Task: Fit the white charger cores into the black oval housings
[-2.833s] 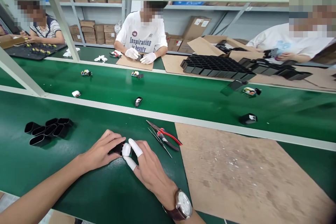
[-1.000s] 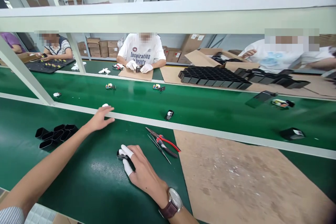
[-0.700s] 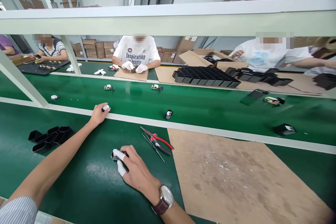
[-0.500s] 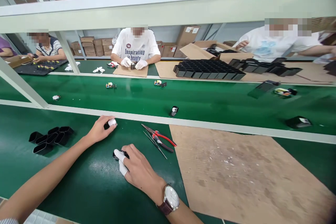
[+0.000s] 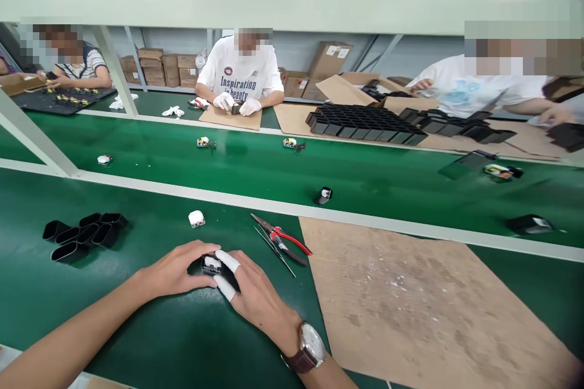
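Note:
A black casing [image 5: 212, 265] with a white and metallic part in its open end is held between both hands over the green table [image 5: 159, 328]. My left hand [image 5: 176, 270] has its thumb and fingers around the casing's left side. My right hand [image 5: 249, 285], with white covers on two fingertips and a watch at the wrist, grips the casing from the right. Beyond my left hand lies a small white-topped circuit part [image 5: 196, 219]. To the left stand several empty black casings [image 5: 86, 234]. Red-handled pliers [image 5: 283, 242] and tweezers [image 5: 274, 250] lie right of my hands.
A stained cardboard sheet [image 5: 401, 304] covers the table's right side. Beyond the pale rail [image 5: 255, 200], a green conveyor [image 5: 237, 170] carries circuit parts and black casings. Three people sit across it, near a block of black casings [image 5: 365, 123]. A slanted post [image 5: 34, 134] stands at left.
My left hand has moved right and nearer, onto the casing my right hand holds. The white-topped part it touched now lies free on the table. Parts on the conveyor have shifted right.

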### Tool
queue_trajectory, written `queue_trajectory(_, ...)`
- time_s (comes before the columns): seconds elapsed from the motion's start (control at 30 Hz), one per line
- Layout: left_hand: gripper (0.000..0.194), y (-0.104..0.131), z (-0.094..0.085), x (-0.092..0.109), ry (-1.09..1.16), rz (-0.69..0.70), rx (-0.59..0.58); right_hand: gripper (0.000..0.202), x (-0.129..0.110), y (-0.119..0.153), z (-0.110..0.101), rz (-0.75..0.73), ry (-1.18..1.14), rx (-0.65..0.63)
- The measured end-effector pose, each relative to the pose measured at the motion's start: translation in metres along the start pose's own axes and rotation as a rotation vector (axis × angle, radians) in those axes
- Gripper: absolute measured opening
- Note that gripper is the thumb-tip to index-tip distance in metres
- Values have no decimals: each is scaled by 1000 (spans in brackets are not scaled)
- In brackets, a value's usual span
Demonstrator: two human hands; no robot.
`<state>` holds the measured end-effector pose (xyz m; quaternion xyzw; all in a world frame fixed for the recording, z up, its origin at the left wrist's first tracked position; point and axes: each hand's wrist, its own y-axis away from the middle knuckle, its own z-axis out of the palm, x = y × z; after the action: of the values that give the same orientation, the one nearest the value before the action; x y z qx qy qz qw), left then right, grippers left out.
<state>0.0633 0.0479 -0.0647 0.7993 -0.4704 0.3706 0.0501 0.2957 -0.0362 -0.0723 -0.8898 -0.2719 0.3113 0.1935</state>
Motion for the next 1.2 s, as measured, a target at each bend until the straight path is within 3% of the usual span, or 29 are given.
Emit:
queue_trajectory(0.1, 40, 1, 6, 0, -5, 97, 62, 44, 13, 3, -14, 56, 51, 101)
queue_trajectory(0.2, 27, 0, 8, -1, -34, 264, 162, 36, 30, 9, -23, 161, 298, 208)
queue_trajectory(0.33, 14, -2, 12, -3, -63, 263, 170, 30, 42, 19, -21, 220, 600, 111)
queue_trajectory(0.47, 7, -4, 13, -4, -71, 237, 139, 37, 38, 22, -14, 213, 599, -2)
queue_trajectory(0.63, 17, -5, 9, -4, -9, 212, 82, 41, 32, 19, -14, 200, 567, -25)
queue_trajectory(0.8, 46, 0, 9, -5, 33, -99, 8, 27, 15, 13, -15, 118, 340, 125)
queue_trajectory(0.87, 53, 1, 9, -4, 56, -161, -12, 22, 6, 11, -16, 57, 349, 132)
queue_trajectory(1.2, 61, 1, 7, -2, 105, -194, -52, 28, -8, -3, -20, -65, 593, 16)
